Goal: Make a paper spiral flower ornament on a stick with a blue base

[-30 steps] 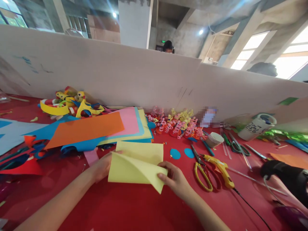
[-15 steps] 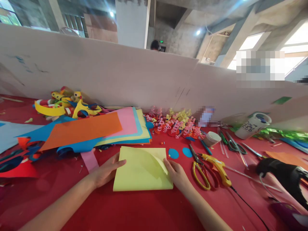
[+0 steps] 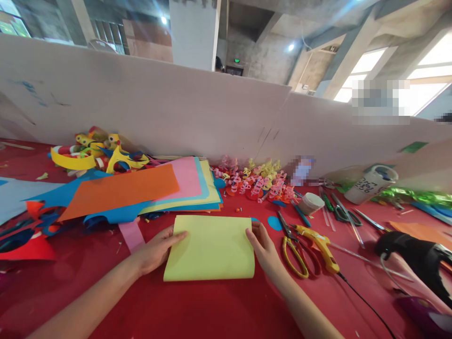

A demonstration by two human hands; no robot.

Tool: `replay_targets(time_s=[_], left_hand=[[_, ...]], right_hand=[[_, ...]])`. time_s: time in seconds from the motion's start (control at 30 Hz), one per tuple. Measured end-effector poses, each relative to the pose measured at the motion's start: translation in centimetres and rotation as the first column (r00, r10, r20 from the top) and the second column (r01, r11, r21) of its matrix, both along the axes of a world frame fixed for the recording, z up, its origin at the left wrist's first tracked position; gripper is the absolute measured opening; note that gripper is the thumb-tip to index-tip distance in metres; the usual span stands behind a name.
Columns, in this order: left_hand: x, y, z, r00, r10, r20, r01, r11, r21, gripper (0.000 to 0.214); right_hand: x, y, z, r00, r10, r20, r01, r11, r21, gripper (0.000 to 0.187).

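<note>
A sheet of yellow paper, folded over with a rounded bend along its near side, is held between both hands just above the red table. My left hand grips its left edge, thumb on top and fingers hidden underneath. At the upper right corner, my right hand pinches the paper, the thumb on the upper face. One blue paper circle lies right of that hand, and another is mostly covered behind the paper. Scissors with yellow and red handles lie close by on the right.
A yellow glue gun with a black cord rests beyond the scissors. Coloured paper sheets are stacked at back left. Pink and yellow paper spirals stand before the white partition. A white cup sits behind the scissors.
The paper's upper right corner, curled up before, now lies flat with its edges together. My right hand has shifted slightly right and up, partly covering the nearer blue circle.
</note>
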State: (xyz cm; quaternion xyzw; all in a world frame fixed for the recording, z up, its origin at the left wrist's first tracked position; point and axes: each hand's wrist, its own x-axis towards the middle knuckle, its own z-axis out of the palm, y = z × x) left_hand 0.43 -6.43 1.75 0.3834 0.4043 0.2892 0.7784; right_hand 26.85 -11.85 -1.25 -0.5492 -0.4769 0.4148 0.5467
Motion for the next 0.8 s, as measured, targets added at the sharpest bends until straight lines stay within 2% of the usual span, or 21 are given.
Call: replay_targets(time_s=[0.2, 0.5, 0.8], left_hand=[[0.27, -0.50, 0.57, 0.998, -0.068, -0.004, 0.068, 0.998, -0.007, 0.039], [0.32, -0.66, 0.85, 0.998, 0.003, -0.056, -0.003, 1.000, 0.001, 0.042], [0.46, -0.59, 0.46, 0.996, 0.023, -0.087, -0.018, 0.998, 0.058, 0.036]], right_hand=[[-0.10, 0.19, 0.05, 0.989, 0.049, -0.141, -0.060, 0.995, -0.077, 0.038], [0.02, 0.27, -0.29, 0.987, 0.015, -0.159, -0.024, 0.998, -0.052, 0.033], [-0.02, 0.18, -0.09, 0.982, 0.041, -0.182, -0.052, 0.997, -0.055, 0.033]])
